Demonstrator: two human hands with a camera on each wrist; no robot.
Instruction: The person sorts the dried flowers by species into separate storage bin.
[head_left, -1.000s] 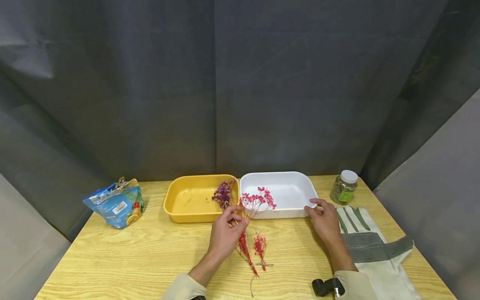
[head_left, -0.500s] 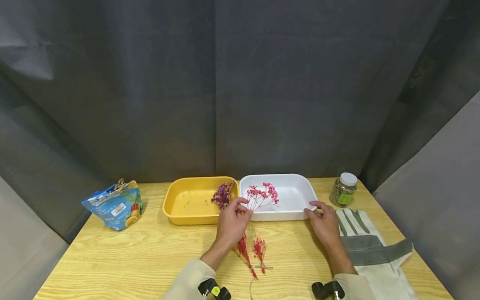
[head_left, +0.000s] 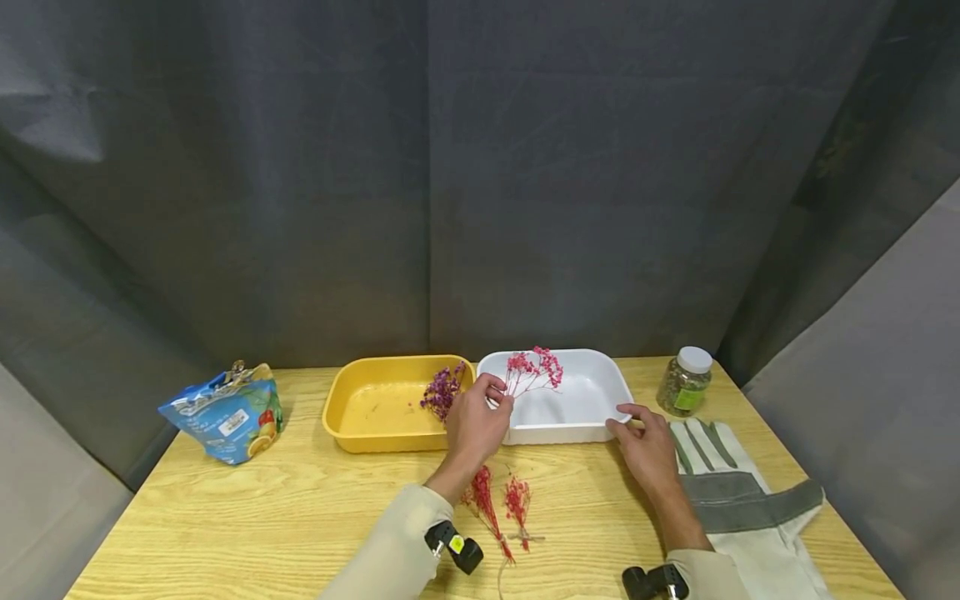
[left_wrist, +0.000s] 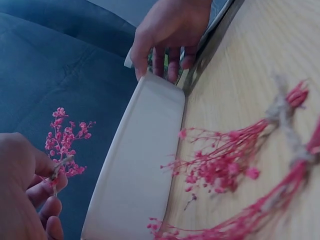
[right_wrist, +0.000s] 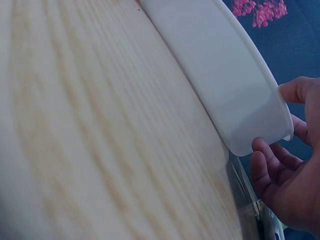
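Note:
My left hand pinches the thin stems of a sprig of pink dried flowers, whose blossoms overlap the inside of the white plastic tray in the head view. The left wrist view shows the sprig upright at the fingertips, with short stem ends poking out. At the tray's right front corner, my right hand grips the rim between thumb and finger; its other fingers curl near the outer wall. Two tied bunches of red dried flowers, one longer and one shorter, lie on the table before the tray.
A yellow tray stands left of the white one, with purple dried flowers at its right end. Farther left is a blue clipped pouch. On the right are a white-lidded jar and a grey-and-white work glove.
My left hand has moved right and farther from me, carrying the pink sprig from the white tray's left front edge to over its inside. My right hand keeps its grip on the rim.

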